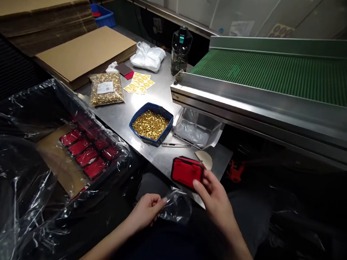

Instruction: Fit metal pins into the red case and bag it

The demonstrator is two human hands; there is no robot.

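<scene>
My right hand (pixel 213 198) is closed on a small red pouch with black trim (pixel 186 171), held at the near edge of the steel table (pixel 156 154). My left hand (pixel 146 210) pinches a clear plastic bag (pixel 176 206) just below and left of the pouch. The bag hangs crumpled between the two hands.
A blue tray of small gold parts (pixel 151 124) sits mid-table, with a clear bag (pixel 195 129) beside it and a bagged lot of gold parts (pixel 106 88) farther back. A plastic-lined box of red pouches (pixel 85 151) stands at left. A green conveyor (pixel 284 74) runs at right. Cardboard sheets (pixel 84 52) lie behind.
</scene>
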